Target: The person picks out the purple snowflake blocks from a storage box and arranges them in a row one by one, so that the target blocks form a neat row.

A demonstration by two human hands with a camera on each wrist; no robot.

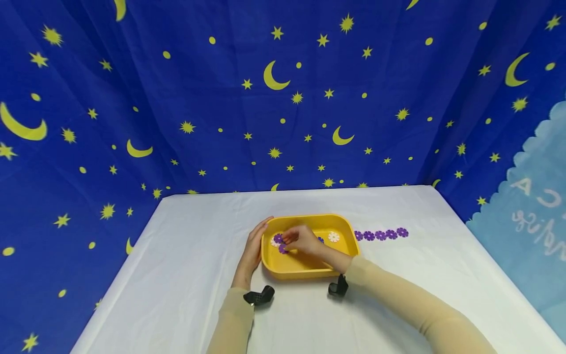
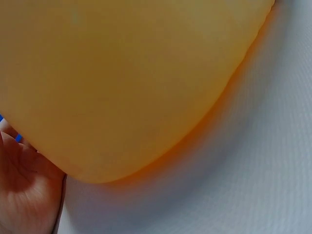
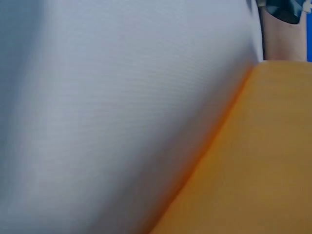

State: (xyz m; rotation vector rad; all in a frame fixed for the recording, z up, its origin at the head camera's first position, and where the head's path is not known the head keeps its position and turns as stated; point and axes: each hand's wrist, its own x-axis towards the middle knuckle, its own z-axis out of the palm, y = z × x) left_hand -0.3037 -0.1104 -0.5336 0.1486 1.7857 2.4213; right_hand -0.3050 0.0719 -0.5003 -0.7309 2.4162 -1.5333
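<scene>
A yellow plastic tray [image 1: 300, 273] sits on the white table, holding a few flower-shaped plastic discs. Along its left wall lies my left hand [image 1: 253, 248], fingers straight and reaching up to the rim; the left wrist view shows the palm [image 2: 29, 195] beside the tray wall [image 2: 122, 97]. My right hand [image 1: 305, 241] reaches inside the tray. Its thumb and fingers stand apart, with the tips right at the purple discs [image 1: 283, 249]. A pale disc [image 1: 274, 243] partly shows beneath the purple ones. In the right wrist view, only the tray wall [image 3: 258, 156] and tablecloth fill the foreground.
Right of the tray, several purple flower discs [image 1: 381, 235] lie in a straight row on the white tablecloth [image 1: 185, 246]. A white disc [image 1: 333, 237] and a partly covered blue disc [image 1: 321, 240] rest in the tray's right half. Behind the table hangs a blue star-patterned curtain [image 1: 230, 113].
</scene>
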